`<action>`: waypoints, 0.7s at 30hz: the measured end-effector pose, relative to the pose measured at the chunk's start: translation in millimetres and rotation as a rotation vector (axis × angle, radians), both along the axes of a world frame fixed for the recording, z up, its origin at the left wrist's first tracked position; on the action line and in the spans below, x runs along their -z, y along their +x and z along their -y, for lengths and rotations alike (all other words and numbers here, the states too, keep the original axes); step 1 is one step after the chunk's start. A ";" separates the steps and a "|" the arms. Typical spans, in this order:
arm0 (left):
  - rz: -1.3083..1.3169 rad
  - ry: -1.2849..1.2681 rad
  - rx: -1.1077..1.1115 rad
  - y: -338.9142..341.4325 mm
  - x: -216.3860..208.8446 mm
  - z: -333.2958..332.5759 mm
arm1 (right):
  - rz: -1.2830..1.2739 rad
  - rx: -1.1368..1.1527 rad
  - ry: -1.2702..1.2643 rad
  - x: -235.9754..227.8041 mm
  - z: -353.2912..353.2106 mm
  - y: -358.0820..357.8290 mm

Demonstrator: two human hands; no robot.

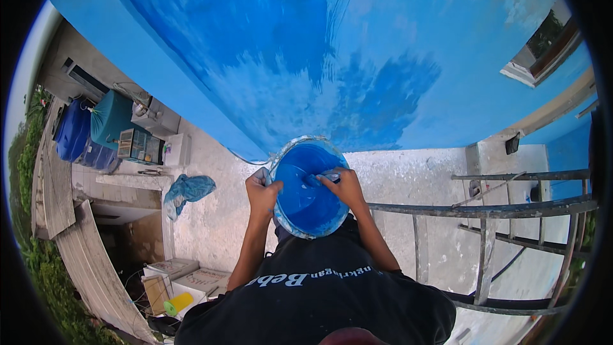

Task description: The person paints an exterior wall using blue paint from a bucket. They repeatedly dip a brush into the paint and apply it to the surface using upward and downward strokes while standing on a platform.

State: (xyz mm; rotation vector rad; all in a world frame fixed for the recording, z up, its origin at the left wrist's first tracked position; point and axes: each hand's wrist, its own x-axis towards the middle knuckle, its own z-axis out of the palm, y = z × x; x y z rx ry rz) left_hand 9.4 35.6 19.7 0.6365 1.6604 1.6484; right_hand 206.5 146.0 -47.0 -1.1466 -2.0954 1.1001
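Note:
A round bucket [308, 235] with a paint-smeared rim is held close in front of my body, with bright blue paint [300, 207] inside. My left hand [262, 193] is closed on the left side of its rim, thumb toward the inside. Over the right part of the opening, my right hand [345, 186] grips a paintbrush [313, 181], its blue-coated end pointing into the bucket. Fingers partly cover the brush handle. Just beyond the bucket rises a wall [383, 99], light blue with darker blue brushed patches.
To the right stands a metal scaffold frame [485, 211] with ladder-like bars. A blue-stained cloth or bag [187, 193] lies on the pale, spattered floor [408, 169] at left. Farther left are water tanks [115, 121] and a cage [140, 147]; cardboard boxes [201, 281] sit at lower left.

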 end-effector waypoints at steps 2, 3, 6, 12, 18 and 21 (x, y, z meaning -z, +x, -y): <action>-0.005 0.001 0.003 -2.1 2.4 -1.5 | -0.031 0.007 -0.010 -1.9 -1.2 -0.6; -0.007 0.004 0.006 -5.8 13.7 -0.4 | -0.044 0.009 -0.017 -2.5 -0.8 0.9; 0.008 0.006 0.007 -5.4 23.6 -0.5 | 0.008 -0.008 -0.005 -4.5 -2.2 1.1; 0.000 0.017 0.007 -2.1 14.3 -2.8 | -0.098 0.024 -0.034 -7.2 -1.9 1.6; 0.016 0.013 -0.029 -4.0 18.4 -3.4 | -0.088 -0.006 -0.064 -7.8 -3.5 0.5; 0.028 0.012 -0.036 0.7 3.3 -3.1 | -0.091 -0.035 -0.075 -11.9 -4.4 -3.2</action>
